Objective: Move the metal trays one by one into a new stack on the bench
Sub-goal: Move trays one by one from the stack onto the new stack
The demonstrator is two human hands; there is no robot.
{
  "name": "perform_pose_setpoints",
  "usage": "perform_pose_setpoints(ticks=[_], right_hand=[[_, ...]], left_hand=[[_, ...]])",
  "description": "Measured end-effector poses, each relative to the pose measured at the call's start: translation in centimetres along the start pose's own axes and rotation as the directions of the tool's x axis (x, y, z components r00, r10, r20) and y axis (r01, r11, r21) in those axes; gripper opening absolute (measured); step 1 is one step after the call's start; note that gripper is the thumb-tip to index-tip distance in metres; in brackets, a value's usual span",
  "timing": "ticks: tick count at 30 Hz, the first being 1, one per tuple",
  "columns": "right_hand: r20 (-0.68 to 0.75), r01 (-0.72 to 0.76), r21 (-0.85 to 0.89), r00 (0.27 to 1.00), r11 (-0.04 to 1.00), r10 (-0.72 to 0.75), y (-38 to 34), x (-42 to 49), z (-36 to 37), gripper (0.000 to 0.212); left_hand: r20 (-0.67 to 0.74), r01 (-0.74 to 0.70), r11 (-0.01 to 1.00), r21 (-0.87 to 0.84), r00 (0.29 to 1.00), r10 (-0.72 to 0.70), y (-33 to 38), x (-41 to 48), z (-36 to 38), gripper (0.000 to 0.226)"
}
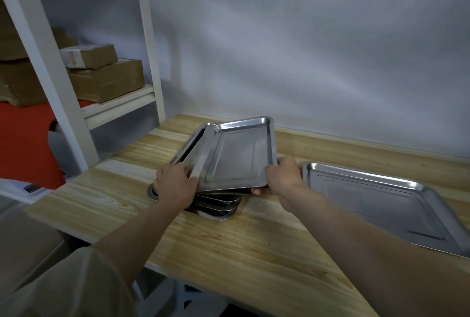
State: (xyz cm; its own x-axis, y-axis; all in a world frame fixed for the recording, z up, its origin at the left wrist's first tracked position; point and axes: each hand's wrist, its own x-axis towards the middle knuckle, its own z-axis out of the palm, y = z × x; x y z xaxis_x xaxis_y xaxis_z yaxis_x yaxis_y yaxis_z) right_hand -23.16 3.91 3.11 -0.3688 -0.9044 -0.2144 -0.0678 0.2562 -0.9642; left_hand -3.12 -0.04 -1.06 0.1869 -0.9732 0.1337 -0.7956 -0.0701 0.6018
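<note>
The top tray [236, 153] tilts up off the stack [216, 206] at the far middle of the bench [229, 253]. The right hand [281, 176] clamps its near right corner; the left hand [175, 183] grips its near left edge. Another tray [376, 199] lies flat to the right.
</note>
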Motion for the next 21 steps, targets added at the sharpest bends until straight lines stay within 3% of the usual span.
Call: perform_pose_setpoints(ticks=[3,7,9,12,13,15,21], right_hand=[[0.007,0.011,0.074,1.000,0.997,-0.011,0.5,-0.2,-0.7,0.022],[-0.023,0.044,0.193,0.999,0.980,-0.040,0.7,-1.2,-1.7,0.020],[-0.043,0.063,0.238,0.998,0.969,-0.054,0.7,-1.5,-2.1,0.021],[-0.114,0.104,0.227,0.990,0.968,-0.080,0.7,-1.8,-3.4,0.024],[-0.148,0.124,0.209,0.985,0.970,-0.093,0.8,-1.9,-4.0,0.025],[-0.209,0.165,0.166,0.970,0.972,-0.129,1.2,-1.9,-5.6,0.024],[-0.299,0.242,0.157,0.936,0.957,-0.187,2.2,-2.9,-10.8,0.022]], left_hand=[[-0.023,-0.108,0.980,-0.169,0.994,0.105,0.6,-0.3,-0.5,0.006],[0.027,-0.070,0.902,-0.426,0.996,0.090,2.5,-1.1,-1.6,0.016],[0.053,-0.017,0.863,-0.504,0.997,0.051,3.3,-1.3,-2.1,0.016],[0.277,0.202,0.726,-0.658,0.961,-0.017,4.6,-1.5,-2.6,0.017],[0.360,0.260,0.675,-0.690,0.933,0.008,5.1,-1.8,-2.7,0.015],[0.453,0.290,0.679,-0.674,0.888,0.071,6.3,-2.5,-2.8,0.012],[0.451,0.259,0.678,-0.688,0.884,0.121,10.7,-5.1,-0.9,0.021]])
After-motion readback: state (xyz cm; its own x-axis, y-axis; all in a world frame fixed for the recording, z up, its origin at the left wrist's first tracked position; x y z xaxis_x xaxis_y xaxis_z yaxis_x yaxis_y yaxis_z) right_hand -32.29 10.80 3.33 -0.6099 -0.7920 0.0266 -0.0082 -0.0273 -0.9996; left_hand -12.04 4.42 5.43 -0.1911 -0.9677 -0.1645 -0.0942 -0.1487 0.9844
